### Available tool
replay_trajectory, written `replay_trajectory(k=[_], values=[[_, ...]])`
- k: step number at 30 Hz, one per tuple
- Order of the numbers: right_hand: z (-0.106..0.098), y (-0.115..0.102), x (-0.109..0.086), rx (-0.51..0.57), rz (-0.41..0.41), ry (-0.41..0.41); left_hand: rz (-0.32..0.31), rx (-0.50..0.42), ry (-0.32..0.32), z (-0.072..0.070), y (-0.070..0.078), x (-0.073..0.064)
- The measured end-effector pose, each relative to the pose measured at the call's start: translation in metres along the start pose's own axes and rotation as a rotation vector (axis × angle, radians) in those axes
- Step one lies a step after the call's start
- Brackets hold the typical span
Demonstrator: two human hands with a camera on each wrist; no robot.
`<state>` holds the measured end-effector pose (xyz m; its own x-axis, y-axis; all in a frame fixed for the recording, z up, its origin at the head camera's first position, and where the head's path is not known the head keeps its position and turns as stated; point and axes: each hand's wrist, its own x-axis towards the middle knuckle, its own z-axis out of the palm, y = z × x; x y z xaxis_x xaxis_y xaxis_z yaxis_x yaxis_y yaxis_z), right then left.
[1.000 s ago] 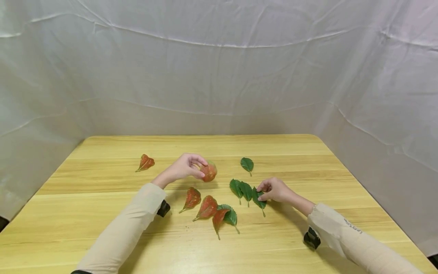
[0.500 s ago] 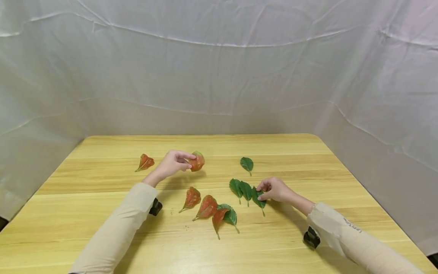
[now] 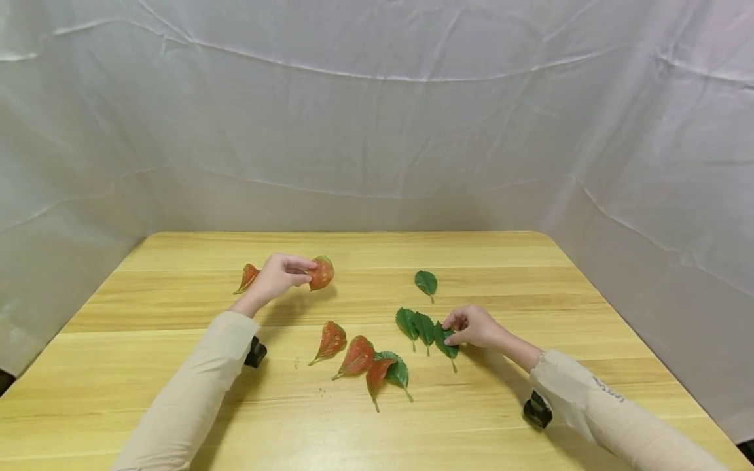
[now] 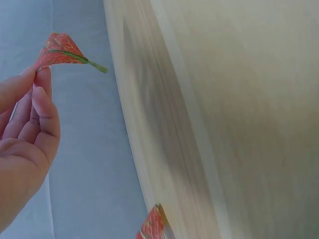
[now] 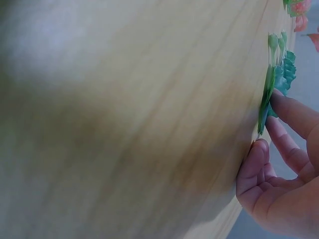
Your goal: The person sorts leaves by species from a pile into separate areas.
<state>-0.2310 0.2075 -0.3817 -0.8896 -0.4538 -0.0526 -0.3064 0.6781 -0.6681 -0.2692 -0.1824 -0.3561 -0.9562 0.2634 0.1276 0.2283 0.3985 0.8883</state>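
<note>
My left hand [image 3: 279,276] pinches a red leaf [image 3: 321,273] with a greenish edge between thumb and fingers. That leaf is raised off the table; its green stem shows in the left wrist view. Lower right, my right hand [image 3: 478,327] has thumb and fingertips on a green leaf [image 3: 446,340] lying on the table. Two more green leaves, a middle one [image 3: 424,328] and a left one [image 3: 406,322], lie in a row beside it. Another red leaf [image 3: 247,277] lies partly hidden behind the left hand.
Red leaves, including a left one [image 3: 332,339] and a middle one [image 3: 357,356], lie nearer the front. A small red leaf [image 3: 377,375] overlaps a green leaf [image 3: 398,371]. One lone green leaf [image 3: 426,282] sits farther back. Pale cloth [image 3: 377,144] surrounds the wooden table [image 3: 330,432].
My left hand has moved left and slightly toward the back with the red leaf, partly covering the far-left leaf. My right hand has stayed at the green leaf.
</note>
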Motion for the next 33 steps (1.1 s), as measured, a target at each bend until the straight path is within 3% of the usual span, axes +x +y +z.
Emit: replay_trajectory(k=[11, 17, 25, 33], values=[[-0.001, 0.002, 0.000, 0.009, -0.001, -0.002, -0.039, 0.095, 0.103, -0.022, -0.010, -0.003], [-0.001, 0.001, 0.000, 0.007, -0.003, -0.002, -0.038, 0.230, 0.151, -0.031, -0.013, -0.008], [-0.001, 0.001, -0.001, -0.001, -0.006, -0.001, -0.054, 0.271, 0.169, -0.041, -0.020, -0.011], [-0.001, 0.000, 0.000, 0.001, -0.010, -0.004, -0.119, 0.303, 0.161, -0.046, -0.025, -0.014]])
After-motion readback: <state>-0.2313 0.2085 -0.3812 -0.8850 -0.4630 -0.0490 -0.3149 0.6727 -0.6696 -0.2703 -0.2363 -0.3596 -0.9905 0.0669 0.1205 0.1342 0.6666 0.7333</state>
